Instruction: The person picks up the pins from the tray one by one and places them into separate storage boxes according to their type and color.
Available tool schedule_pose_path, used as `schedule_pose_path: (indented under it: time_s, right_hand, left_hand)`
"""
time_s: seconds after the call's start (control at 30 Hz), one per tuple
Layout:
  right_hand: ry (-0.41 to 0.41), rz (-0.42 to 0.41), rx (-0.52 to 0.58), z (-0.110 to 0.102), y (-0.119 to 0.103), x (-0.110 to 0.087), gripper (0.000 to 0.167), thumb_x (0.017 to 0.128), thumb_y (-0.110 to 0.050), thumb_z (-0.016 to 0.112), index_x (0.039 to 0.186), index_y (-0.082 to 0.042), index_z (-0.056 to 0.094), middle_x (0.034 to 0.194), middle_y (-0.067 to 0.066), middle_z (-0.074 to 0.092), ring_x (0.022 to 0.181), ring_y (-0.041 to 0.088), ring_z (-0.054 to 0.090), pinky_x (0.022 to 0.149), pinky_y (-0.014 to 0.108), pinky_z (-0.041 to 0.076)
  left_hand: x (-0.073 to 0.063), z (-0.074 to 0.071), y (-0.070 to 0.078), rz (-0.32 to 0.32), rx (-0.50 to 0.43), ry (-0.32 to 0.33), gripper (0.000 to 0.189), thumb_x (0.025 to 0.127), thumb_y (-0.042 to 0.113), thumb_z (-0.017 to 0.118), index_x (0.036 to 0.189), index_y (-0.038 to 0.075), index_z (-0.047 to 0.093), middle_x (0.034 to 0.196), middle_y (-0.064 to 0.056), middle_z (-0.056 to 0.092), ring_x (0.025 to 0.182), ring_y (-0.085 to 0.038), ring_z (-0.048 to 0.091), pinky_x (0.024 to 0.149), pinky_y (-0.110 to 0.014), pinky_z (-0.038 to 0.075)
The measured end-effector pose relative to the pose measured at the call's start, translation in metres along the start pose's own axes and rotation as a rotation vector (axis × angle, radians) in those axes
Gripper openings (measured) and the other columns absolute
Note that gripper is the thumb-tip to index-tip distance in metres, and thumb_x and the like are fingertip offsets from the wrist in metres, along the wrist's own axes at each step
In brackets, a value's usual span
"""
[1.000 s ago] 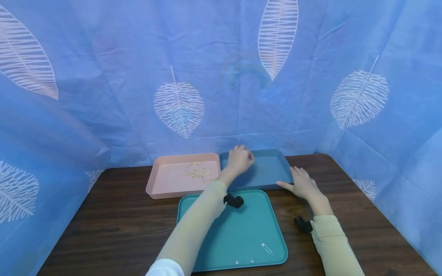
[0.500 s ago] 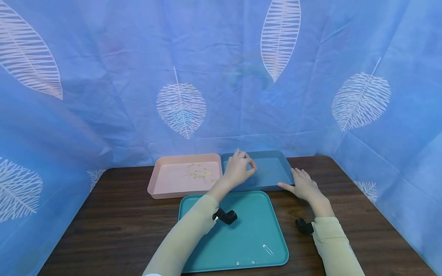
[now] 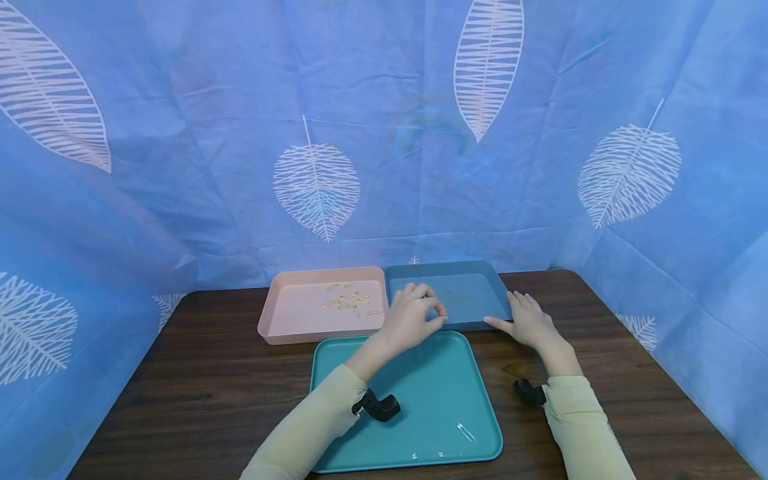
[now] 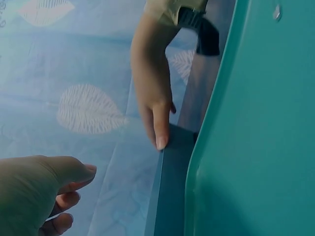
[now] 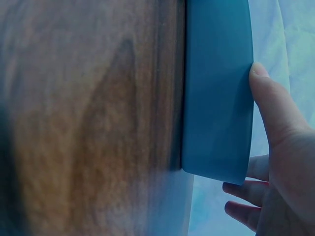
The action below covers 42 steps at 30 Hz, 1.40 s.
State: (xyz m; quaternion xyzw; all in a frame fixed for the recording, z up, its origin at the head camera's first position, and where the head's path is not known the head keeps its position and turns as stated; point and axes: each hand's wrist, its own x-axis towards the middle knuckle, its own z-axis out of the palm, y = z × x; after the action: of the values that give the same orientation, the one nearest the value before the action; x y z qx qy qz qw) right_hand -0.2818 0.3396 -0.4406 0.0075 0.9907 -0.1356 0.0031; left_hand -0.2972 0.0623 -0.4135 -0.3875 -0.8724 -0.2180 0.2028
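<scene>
My left hand (image 3: 411, 321) is over the near left side of the blue tray (image 3: 477, 283). Its thumb and forefinger are bent close together, and no object shows between them in the left wrist view. On the right, my right hand (image 3: 531, 323) rests at the blue tray's near right corner. Its thumb (image 5: 261, 71) touches the front rim, while the other fingers extend past the right side. Faint small marks lie on the blue tray's floor. A silver safety pin (image 3: 466, 433) lies on the teal tray (image 3: 432, 380) in front.
A pink tray (image 3: 294, 313) stands left of the blue one, with several yellow safety pins (image 3: 345, 306) inside. Two tiny clear bits lie near the teal tray's front edge. All three trays stand on a dark wooden table (image 3: 198, 380), before a blue leaf-patterned curtain (image 3: 384, 193).
From above the back of the blue tray, my left hand has moved toward me, to the tray's front edge. My right hand has stayed at the corner.
</scene>
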Motion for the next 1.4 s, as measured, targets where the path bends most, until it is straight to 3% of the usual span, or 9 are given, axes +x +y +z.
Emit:
schedule_pose_path:
  time_s: [0.27,0.57,0.87,1.03,1.23,1.4]
  right_hand:
    - [-0.003,0.002,0.004,-0.002,-0.001,0.000,0.102,0.090,-0.064,0.054,0.150,0.011,0.021,0.154,0.037,0.020,0.142,0.055,0.016,0.105,0.075,0.024]
    - [0.005,-0.003,-0.001,-0.002,-0.001,-0.002,0.102,0.090,-0.064,0.054,0.150,0.011,0.021,0.153,0.037,0.020,0.141,0.055,0.017,0.104,0.076,0.025]
    - [-0.003,-0.010,0.006,-0.002,0.000,-0.001,0.101,0.090,-0.064,0.054,0.150,0.011,0.022,0.153,0.037,0.021,0.141,0.055,0.016,0.104,0.076,0.025]
    - [-0.006,-0.013,-0.003,-0.002,0.000,0.000,0.103,0.089,-0.066,0.053,0.149,0.012,0.022,0.153,0.037,0.021,0.141,0.055,0.017,0.104,0.075,0.025]
    - [-0.009,-0.012,0.000,-0.002,-0.001,-0.001,0.104,0.089,-0.067,0.053,0.150,0.011,0.022,0.153,0.037,0.021,0.141,0.055,0.017,0.103,0.076,0.026]
    - [-0.010,-0.008,0.003,-0.002,-0.001,-0.001,0.103,0.089,-0.067,0.053,0.150,0.011,0.022,0.153,0.037,0.022,0.141,0.055,0.017,0.103,0.076,0.026]
  left_hand:
    - [-0.020,0.000,0.010,0.083,-0.017,0.025,0.006,0.089,0.033,0.071,0.085,0.028,0.073,0.097,0.008,0.059,0.081,-0.010,0.043,0.071,-0.022,0.031]
    - [-0.038,-0.001,0.026,0.153,-0.073,-0.023,0.005,0.089,0.029,0.071,0.086,0.026,0.075,0.096,0.008,0.058,0.083,-0.009,0.044,0.072,-0.019,0.029]
    - [-0.050,0.000,0.036,0.171,-0.133,-0.133,0.006,0.087,0.033,0.073,0.088,0.028,0.076,0.100,0.009,0.060,0.087,-0.007,0.046,0.075,-0.016,0.034]
    - [-0.054,0.003,0.041,0.188,-0.166,-0.195,0.007,0.087,0.036,0.073,0.089,0.029,0.076,0.098,0.013,0.059,0.086,-0.003,0.045,0.071,-0.012,0.031]
    - [-0.057,0.002,0.050,0.157,-0.250,-0.314,0.008,0.088,0.036,0.072,0.091,0.029,0.076,0.098,0.014,0.058,0.087,0.000,0.042,0.071,-0.012,0.031]
    - [-0.060,0.005,0.055,0.142,-0.231,-0.398,0.008,0.088,0.037,0.072,0.093,0.031,0.075,0.100,0.014,0.057,0.088,0.001,0.041,0.073,-0.013,0.031]
